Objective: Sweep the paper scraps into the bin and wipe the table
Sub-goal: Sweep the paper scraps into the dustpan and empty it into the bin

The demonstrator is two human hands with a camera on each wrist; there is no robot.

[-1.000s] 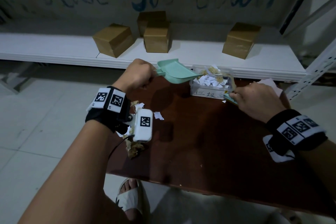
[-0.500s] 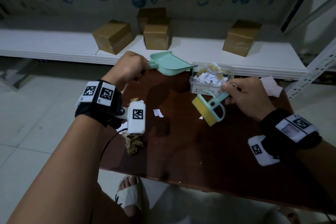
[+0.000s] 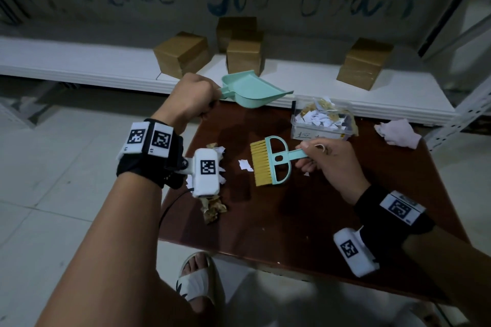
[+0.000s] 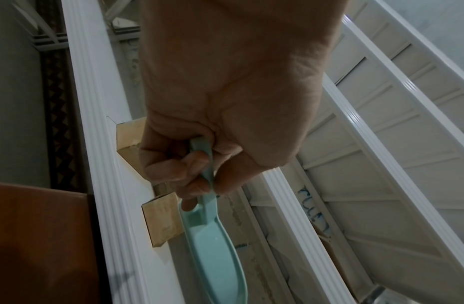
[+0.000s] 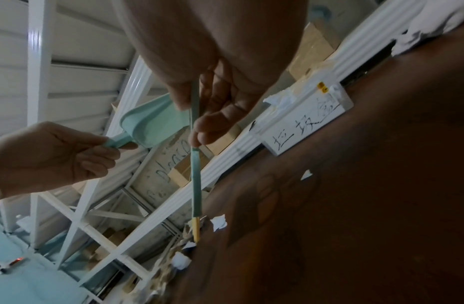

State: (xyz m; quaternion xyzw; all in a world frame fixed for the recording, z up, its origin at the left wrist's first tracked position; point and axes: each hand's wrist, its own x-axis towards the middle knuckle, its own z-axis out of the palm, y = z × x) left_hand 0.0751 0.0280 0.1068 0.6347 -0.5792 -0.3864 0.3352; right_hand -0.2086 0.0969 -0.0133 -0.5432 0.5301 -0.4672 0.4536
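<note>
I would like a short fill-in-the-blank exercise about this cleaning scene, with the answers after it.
1. The left hand holds the mint dustpan by its ____.
2. The brush in the right hand has ____ bristles.
3. The clear bin on the table is filled with paper ____.
4. The crumpled pink cloth lies to the ____ of the bin.

Answers: handle; yellow; scraps; right

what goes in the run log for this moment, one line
left hand holds dustpan raised | right hand holds brush over table | scraps remain | bin part-filled
</note>
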